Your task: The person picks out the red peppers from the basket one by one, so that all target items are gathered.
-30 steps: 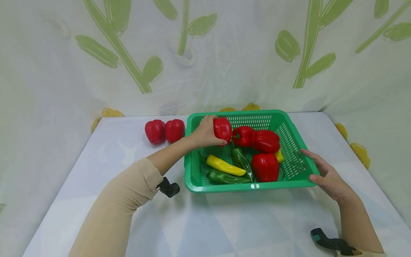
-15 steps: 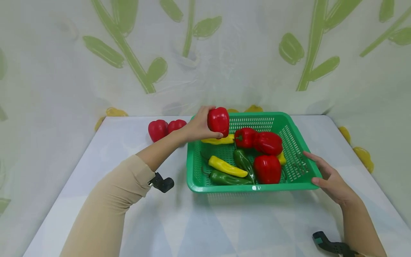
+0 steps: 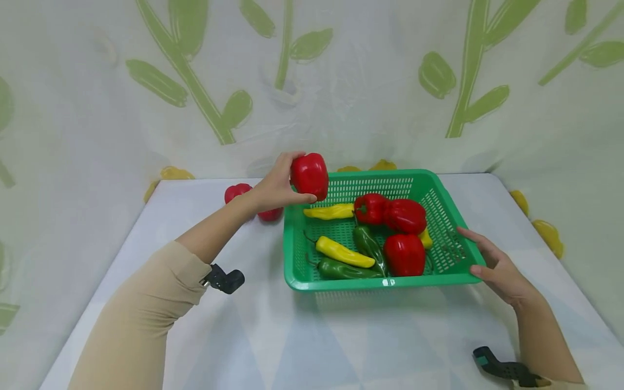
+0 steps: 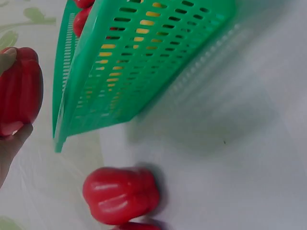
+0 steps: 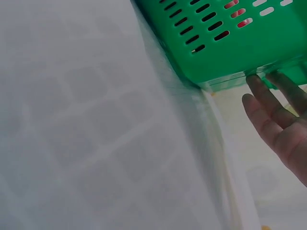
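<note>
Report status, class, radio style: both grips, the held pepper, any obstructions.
Left grip holds red bell pepper, raised, apart from green basket. Right grip touches basket's right rim. Nothing visibly blocks the pepper.

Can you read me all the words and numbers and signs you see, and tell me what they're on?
There are none that I can read.
Green basket: no letters or numbers that I can make out.
Red pepper in the left hand: no sticker or label shows.
Pale backdrop: leafy pictures, no words.
Black wrist device with a teal patch: too small to tell if anything is written there.
</note>
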The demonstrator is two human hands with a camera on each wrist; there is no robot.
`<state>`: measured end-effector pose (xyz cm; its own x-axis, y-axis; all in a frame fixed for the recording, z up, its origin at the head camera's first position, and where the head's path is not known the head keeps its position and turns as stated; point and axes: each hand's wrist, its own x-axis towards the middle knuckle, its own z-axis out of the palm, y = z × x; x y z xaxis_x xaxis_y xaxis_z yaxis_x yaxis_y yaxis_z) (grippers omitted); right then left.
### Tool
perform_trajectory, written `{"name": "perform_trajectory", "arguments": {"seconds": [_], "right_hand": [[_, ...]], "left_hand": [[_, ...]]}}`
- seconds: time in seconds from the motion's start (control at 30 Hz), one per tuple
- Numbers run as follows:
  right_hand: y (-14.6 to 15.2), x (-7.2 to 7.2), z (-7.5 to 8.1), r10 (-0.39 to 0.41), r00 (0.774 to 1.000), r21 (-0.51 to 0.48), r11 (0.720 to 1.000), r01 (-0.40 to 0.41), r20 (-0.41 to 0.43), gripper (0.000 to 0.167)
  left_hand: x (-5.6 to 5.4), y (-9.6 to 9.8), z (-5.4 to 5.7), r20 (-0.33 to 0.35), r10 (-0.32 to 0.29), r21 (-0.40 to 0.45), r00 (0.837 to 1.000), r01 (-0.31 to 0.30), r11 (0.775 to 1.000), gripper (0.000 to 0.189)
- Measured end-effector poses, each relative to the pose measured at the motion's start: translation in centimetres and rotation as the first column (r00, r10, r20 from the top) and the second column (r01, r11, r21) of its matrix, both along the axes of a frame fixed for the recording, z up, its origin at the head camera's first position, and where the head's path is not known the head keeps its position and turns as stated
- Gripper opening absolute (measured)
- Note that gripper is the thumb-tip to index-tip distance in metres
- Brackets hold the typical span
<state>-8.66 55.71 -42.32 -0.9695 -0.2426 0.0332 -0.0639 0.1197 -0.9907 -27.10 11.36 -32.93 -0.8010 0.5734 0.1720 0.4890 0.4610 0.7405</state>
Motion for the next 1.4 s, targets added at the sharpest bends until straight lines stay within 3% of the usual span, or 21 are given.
{"name": "perform_trajectory", "arguments": {"seconds": [0.37,1.0,1.4], "right_hand": [[0.1,0.2,0.2,-0.035,0.999,0.03,0.999,0.034,0.024,0.061],[0.3,0.5,-0.1,-0.02,1.0,-0.01,1.0,0.021,0.021,0.061],[-0.2,0.2,0.1,0.003,1.0,-0.003,1.0,-0.003,-0.012,0.061]], "left_hand": [[-0.9,-3.3,0.7,-0.073,0.063,0.013,0.995,-0.063,0.998,0.093],[-1.4,-9.1,0.1,0.027,0.159,0.024,0.987,-0.16,0.987,0.093],[-1.3,-13.6,-0.2,0.061,0.278,-0.019,0.959,-0.278,0.96,0.098]]}}
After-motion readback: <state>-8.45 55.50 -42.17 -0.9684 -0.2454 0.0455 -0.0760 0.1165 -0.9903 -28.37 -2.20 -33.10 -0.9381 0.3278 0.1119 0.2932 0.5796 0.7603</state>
